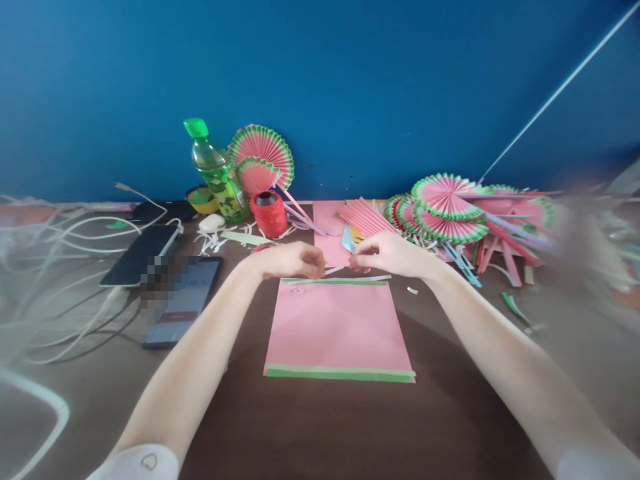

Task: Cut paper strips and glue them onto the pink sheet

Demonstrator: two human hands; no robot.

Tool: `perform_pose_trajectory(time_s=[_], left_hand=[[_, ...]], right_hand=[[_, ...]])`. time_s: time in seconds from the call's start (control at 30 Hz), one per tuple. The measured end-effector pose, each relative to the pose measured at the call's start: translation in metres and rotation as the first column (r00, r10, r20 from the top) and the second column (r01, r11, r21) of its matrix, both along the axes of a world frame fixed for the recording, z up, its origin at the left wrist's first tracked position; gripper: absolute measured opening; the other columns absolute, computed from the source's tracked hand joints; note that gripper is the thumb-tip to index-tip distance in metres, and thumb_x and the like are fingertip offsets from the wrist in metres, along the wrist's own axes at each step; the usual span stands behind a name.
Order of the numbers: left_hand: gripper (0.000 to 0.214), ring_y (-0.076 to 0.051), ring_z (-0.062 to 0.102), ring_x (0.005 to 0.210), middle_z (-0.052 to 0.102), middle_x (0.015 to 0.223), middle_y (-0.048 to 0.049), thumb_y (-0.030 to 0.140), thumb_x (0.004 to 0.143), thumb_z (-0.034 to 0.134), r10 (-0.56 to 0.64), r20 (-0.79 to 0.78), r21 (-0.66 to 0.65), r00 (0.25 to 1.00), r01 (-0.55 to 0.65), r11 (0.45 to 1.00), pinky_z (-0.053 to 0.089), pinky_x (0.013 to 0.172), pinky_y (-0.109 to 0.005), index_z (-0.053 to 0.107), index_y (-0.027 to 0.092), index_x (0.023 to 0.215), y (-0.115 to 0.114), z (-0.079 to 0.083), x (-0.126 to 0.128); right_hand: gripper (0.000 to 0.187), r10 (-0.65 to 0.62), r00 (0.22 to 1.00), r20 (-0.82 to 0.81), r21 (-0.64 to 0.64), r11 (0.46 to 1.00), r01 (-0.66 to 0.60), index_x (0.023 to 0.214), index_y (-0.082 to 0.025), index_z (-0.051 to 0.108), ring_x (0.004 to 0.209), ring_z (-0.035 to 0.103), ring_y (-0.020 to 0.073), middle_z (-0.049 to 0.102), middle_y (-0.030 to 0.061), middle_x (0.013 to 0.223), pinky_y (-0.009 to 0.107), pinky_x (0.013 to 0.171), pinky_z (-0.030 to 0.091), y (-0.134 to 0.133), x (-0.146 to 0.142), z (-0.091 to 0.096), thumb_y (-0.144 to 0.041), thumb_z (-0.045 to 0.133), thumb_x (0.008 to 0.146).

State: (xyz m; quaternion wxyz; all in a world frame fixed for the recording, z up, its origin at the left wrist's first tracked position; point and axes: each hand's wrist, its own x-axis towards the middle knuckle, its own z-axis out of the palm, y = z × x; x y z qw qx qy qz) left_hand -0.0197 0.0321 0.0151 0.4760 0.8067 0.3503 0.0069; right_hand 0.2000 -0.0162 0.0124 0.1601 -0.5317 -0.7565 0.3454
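Note:
A sheet of pink paper (336,327) lies flat on the dark table, with green strips along its near and far edges. Past its far edge my left hand (297,260) is closed, fingers curled and tips pinched. My right hand (387,253) is also pinched, a short way to the right. Between both sets of fingertips stretches a thin white strip (334,271); its ends are hidden in the fingers. A pale narrow strip (367,279) rests loosely along the sheet's far green edge. A small curled scrap (299,290) sits on the pink surface.
Behind stand a green-capped bottle (220,177), a red thread spool (270,215) and pleated paper fans (445,207). More pink paper (327,227) lies beyond my hands. Left are a phone (187,303), a dark power bank (143,257) and white cables (95,230). A blue wall closes the back.

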Motion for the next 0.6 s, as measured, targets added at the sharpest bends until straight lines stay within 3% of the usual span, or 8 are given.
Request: perform_pose_trajectory(time_s=[0.23, 0.4, 0.6], left_hand=[[0.013, -0.012, 0.05, 0.065, 0.058, 0.073, 0.0017, 0.028, 0.068, 0.05, -0.023, -0.106, 0.133, 0.994, 0.037, 0.99, 0.035, 0.057, -0.02, 0.057, 0.018, 0.073, -0.002, -0.013, 0.01], [0.018, -0.012, 0.05, 0.063, 0.058, 0.073, 0.0012, 0.035, 0.072, 0.045, -0.011, -0.084, 0.1, 0.996, 0.019, 0.995, 0.034, 0.051, -0.02, 0.055, 0.02, 0.076, -0.005, -0.023, 0.017], [0.021, -0.012, 0.051, 0.058, 0.061, 0.074, -0.0006, 0.037, 0.072, 0.042, 0.031, -0.228, 0.169, 0.973, 0.008, 0.986, 0.031, 0.045, -0.02, 0.054, 0.02, 0.073, -0.01, -0.027, 0.022]], right_hand=[[0.027, 0.005, 0.999, 0.045, -0.154, 0.988, 0.002, 0.063, -0.018, 0.054, 0.046, 0.056, 0.0107, 0.063, 0.001, 0.057, 0.021, 0.047, 0.041, 0.004, 0.007, -0.008, -0.041, 0.05, 0.076], [0.015, 0.035, 0.999, 0.021, -0.234, 0.972, -0.029, 0.063, -0.017, 0.054, 0.045, 0.056, 0.0104, 0.062, 0.0007, 0.055, 0.019, 0.042, 0.041, 0.009, 0.002, -0.027, -0.028, 0.052, 0.073], [0.009, 0.029, 0.998, -0.047, -0.329, 0.943, -0.043, 0.064, -0.016, 0.054, 0.043, 0.056, 0.0102, 0.063, 0.0023, 0.057, 0.02, 0.041, 0.045, 0.013, 0.005, -0.034, -0.019, 0.051, 0.071]])
